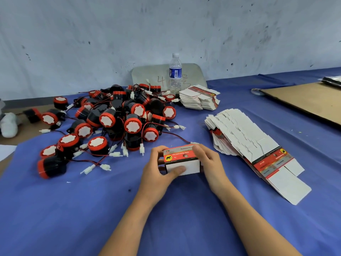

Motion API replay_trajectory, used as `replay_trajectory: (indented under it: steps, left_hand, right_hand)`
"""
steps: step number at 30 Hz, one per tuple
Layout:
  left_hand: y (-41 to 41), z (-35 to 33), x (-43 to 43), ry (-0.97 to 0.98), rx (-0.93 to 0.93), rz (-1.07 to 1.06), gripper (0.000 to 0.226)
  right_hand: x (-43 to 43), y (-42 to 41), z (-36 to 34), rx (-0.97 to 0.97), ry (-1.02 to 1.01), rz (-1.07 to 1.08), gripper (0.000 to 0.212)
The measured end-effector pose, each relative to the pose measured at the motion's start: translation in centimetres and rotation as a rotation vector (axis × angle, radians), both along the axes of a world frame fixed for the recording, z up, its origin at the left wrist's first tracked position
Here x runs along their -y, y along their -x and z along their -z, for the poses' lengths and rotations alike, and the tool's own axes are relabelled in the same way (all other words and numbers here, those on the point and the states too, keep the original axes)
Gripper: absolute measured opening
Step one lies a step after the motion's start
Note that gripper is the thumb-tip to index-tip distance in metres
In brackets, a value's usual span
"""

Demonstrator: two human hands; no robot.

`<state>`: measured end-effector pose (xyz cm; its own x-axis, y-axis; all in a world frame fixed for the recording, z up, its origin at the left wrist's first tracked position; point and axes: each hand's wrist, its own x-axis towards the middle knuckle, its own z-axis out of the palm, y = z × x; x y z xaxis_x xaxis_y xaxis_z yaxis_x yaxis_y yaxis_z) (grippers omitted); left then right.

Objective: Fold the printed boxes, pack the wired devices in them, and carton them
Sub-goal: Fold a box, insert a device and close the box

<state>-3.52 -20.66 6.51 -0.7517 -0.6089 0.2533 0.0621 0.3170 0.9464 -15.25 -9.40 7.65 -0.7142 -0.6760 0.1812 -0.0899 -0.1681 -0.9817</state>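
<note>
A small printed box [181, 156], red and grey on top with a white front flap, stands on the blue cloth in the centre. My left hand [158, 172] grips its left side, with the thumb pressed on the white flap. My right hand [208, 161] holds its right end, fingers curled over the top corner. A heap of black and red wired devices [114, 121] with white connectors lies to the left and behind. A fanned row of flat printed boxes [249, 145] lies to the right, and a second stack of flat boxes [200, 97] sits further back.
A water bottle [175, 72] stands at the back in front of a grey board [147, 74]. A brown cardboard sheet [304, 100] lies at the far right with a tape roll [257, 91] beside it. A white cloth bundle [9, 124] sits at the left edge.
</note>
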Motion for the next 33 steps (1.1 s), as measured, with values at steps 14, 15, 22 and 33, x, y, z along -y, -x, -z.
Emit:
replay_trajectory:
  steps: [14,15,22,33]
  left_hand:
    - [-0.1,-0.1,0.2,-0.055,0.043,0.054,0.064]
    - [-0.2,0.0,0.4,-0.057,0.038,0.044,0.064]
    - [0.2,0.6,0.7,-0.101,-0.040,0.061,0.046]
    - [0.0,0.2,-0.1,-0.079,-0.037,0.108,0.047]
  right_hand:
    - [-1.1,-0.2,-0.9,0.112,-0.041,0.172,0.030]
    - [-1.8,-0.2,-1.1,0.166,-0.028,0.219,0.033]
    - [-15.6,3.3,-3.3,0.718,0.882,0.637,0.046]
    - [-23.8,4.6,-2.0,0.580,0.728,1.698,0.056]
